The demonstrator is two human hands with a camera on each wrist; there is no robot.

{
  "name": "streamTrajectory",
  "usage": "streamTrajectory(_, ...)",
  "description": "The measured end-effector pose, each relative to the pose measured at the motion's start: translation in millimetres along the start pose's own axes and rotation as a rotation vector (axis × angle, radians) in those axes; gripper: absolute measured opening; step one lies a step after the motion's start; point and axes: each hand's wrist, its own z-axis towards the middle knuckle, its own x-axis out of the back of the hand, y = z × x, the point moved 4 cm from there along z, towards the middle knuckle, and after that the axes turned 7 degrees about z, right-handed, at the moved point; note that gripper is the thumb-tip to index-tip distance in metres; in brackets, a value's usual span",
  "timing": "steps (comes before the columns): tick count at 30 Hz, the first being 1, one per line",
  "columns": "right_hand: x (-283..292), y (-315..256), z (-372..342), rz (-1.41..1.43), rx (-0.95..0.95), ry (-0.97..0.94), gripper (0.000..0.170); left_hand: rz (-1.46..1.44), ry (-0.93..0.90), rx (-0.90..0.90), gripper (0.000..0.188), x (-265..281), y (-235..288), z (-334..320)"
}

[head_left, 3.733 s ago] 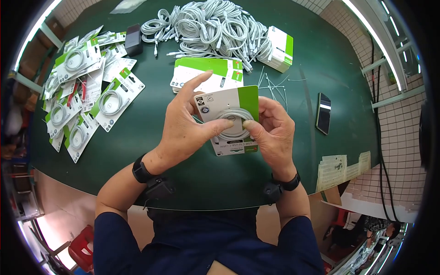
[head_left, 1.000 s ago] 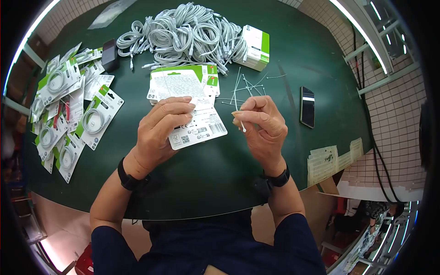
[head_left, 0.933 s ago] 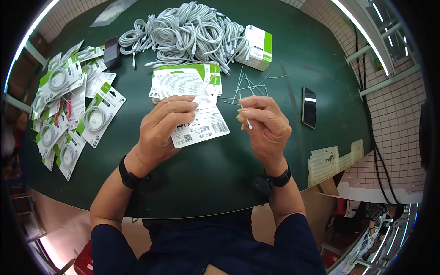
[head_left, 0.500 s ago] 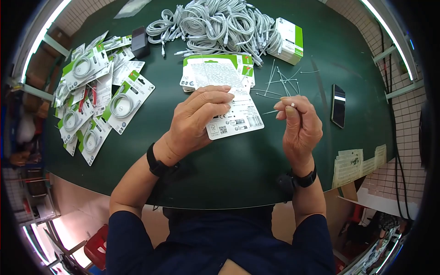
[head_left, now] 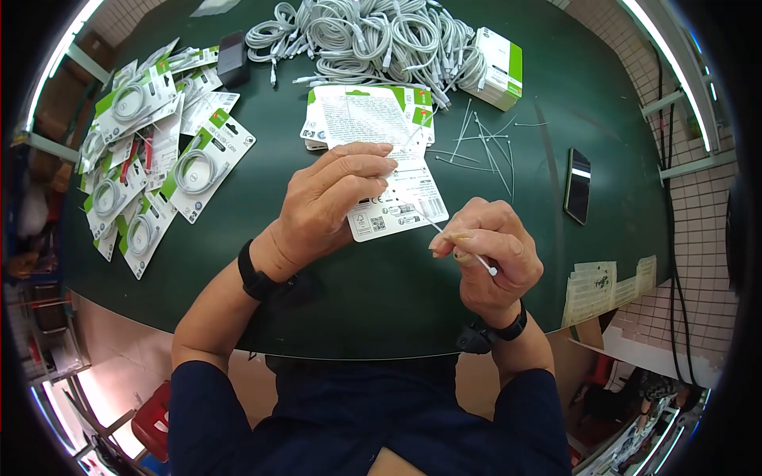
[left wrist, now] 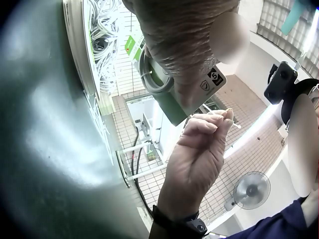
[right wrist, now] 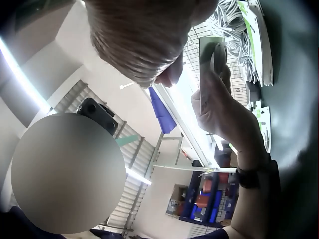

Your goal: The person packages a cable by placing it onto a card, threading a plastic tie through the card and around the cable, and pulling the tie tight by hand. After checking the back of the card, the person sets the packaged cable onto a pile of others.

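Note:
My left hand [head_left: 329,194] grips a white and green packaging card [head_left: 409,186], its printed back facing up. Under it, a coiled white cable [left wrist: 162,82] shows in the left wrist view, against the card's front. A thin pale strand [head_left: 417,135] stands out from the card's back by the fingertips. My right hand [head_left: 500,254] pinches a white cable tie [head_left: 481,262] between thumb and fingers. The tie's head points down toward me, and its thin tail reaches over the card's lower right part. Most of the coil is hidden from the head view.
Several loose cable ties [head_left: 484,143] lie beyond my right hand. Stacked cards [head_left: 317,127] sit behind the held one. Farther back are a heap of coiled cables [head_left: 373,40] and a card stack [head_left: 500,67]. Carded cables [head_left: 194,170] pile up left; a phone [head_left: 578,186] lies right.
Earlier both hands held the card front up, thumbs on the coil. It is now turned over in my left hand. My right hand took a cable tie and brought its tail over the card.

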Motion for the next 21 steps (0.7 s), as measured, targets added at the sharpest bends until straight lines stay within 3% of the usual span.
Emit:
streamTrajectory(14, -3.4, 4.7, -1.3, -0.026, -0.016, -0.024, 0.013, 0.019, 0.001, -0.019, 0.034, 1.6, 1.5, 0.8)
streamTrajectory(18, -2.1, 3.3, -1.8, -0.006, -0.077, 0.006, 0.019, 0.016, -0.004, -0.024, 0.033, 1.8, 2.0, 1.0)
streamTrajectory(21, -1.6, 8.1, -2.3, -0.059, -0.068, -0.031, 0.011, 0.034, -0.017, -0.040, 0.034, 1.9, 2.5, 1.0)
